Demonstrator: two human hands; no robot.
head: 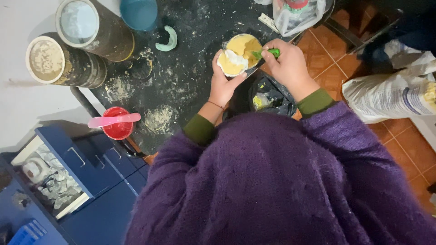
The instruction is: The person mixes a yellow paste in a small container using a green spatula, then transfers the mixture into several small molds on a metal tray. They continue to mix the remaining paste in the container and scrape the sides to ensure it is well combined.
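Left hand (223, 84) cupped around yellow mould (231, 62); right hand (287, 63) clenched on green spatula (265, 53), yellow bowl (244, 45) just beyond.

fuzzy knit sleeve (272, 181), dusty matt countertop (190, 68) — glossy plastic bag (297, 16)

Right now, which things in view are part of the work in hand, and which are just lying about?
In use:
left hand holding a yellow-and-white lump
right hand with a green tool
bowl of yellow paste

Lying about:
two tubs
red cup with pink spatula
teal bowl
pale curved piece
open drawer
sack
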